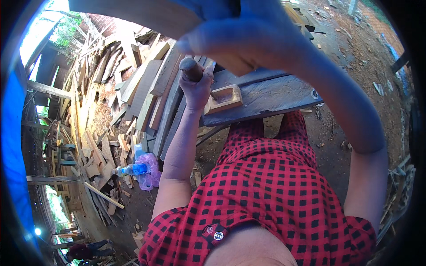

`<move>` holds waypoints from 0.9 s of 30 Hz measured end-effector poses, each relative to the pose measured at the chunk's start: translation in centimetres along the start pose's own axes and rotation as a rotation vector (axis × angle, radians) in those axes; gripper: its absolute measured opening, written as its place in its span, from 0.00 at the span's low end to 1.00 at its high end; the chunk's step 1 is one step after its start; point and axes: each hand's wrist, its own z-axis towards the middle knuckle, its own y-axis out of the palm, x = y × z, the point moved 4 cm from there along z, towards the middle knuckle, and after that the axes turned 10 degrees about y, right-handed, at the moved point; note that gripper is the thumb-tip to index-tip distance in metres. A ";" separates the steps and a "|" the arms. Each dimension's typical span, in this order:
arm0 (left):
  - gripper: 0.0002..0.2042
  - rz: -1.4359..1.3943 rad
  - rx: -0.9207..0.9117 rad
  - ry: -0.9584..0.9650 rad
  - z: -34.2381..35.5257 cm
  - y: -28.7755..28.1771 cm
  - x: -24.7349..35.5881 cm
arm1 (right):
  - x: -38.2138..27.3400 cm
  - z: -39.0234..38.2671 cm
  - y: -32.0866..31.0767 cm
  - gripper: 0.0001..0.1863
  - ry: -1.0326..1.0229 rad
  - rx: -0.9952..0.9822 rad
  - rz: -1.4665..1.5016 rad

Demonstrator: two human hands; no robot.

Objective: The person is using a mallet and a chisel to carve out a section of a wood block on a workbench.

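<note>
My left hand (197,91) wraps the dark handle of a chisel-like tool (191,69), its shaft reaching down into the hollow of a pale wooden block (224,99). The block sits on a worn, dark plank bench (277,94) in front of me. My right hand (253,42), raised close to the camera and blurred, grips a thick wooden piece (142,17); its full shape runs out of sight at the top. Past my left arm lie stacked boards (153,86), and beside it a clear bottle (135,169) near a pink plastic bag (150,172). A person (86,250) shows far off at lower left.
</note>
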 end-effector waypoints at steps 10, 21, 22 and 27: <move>0.10 -0.024 0.021 -0.022 0.0 -0.8 -1.3 | 5.7 3.3 2.2 0.30 -0.072 0.158 -0.311; 0.07 0.060 -0.033 0.064 0.0 -1.0 -0.7 | 2.4 4.5 2.7 0.25 -0.055 0.109 -0.501; 0.07 -0.016 0.009 0.039 -0.1 -1.1 -0.9 | 2.2 4.6 2.8 0.26 -0.047 0.133 -0.434; 0.05 0.127 0.078 0.410 0.1 -1.3 0.7 | 4.1 3.7 4.8 0.35 -0.001 0.022 -0.594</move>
